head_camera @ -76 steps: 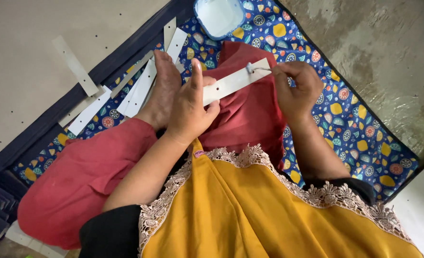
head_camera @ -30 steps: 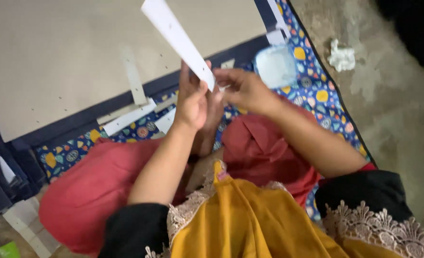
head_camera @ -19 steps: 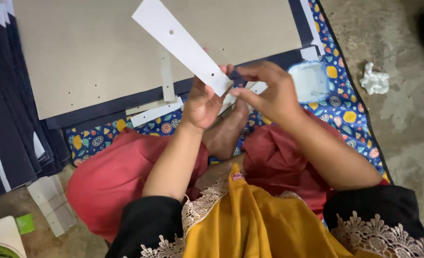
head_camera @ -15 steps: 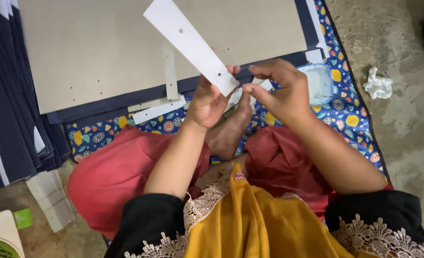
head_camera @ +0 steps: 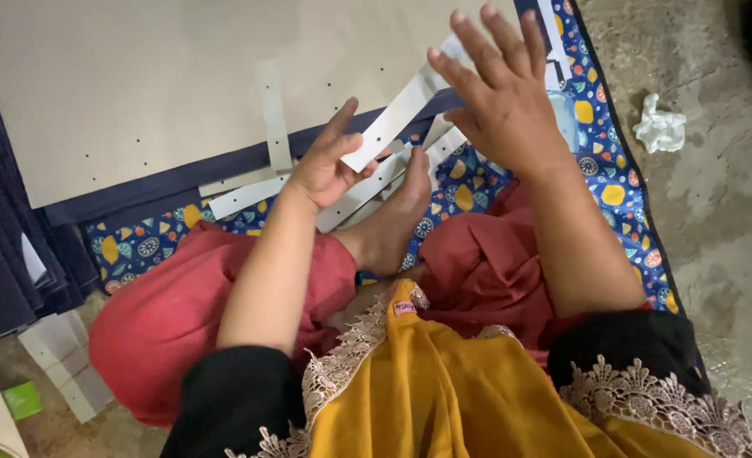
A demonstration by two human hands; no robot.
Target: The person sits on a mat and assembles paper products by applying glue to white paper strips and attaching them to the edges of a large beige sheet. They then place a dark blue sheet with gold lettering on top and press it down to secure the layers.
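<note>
Cardboard is what you are working with: a long white strip [head_camera: 397,119] sits pinched at its near end in your left hand [head_camera: 325,170], thumb on top and fingers under, and it runs up and away toward your right hand [head_camera: 507,102]. That right hand is released, fingers fanned wide, hovering just above the strip's far part and gripping nothing. The strip looks light and thin, stiff along its length but likely to crease if bent hard, so the near end or the long edges seem the safest holds. More strips [head_camera: 248,195] lie just beyond your left fingers on the patterned mat [head_camera: 605,153], beside a large grey board [head_camera: 138,93]. Your right hand hides the strip's far end and most of a pale container [head_camera: 565,119] behind it.
</note>
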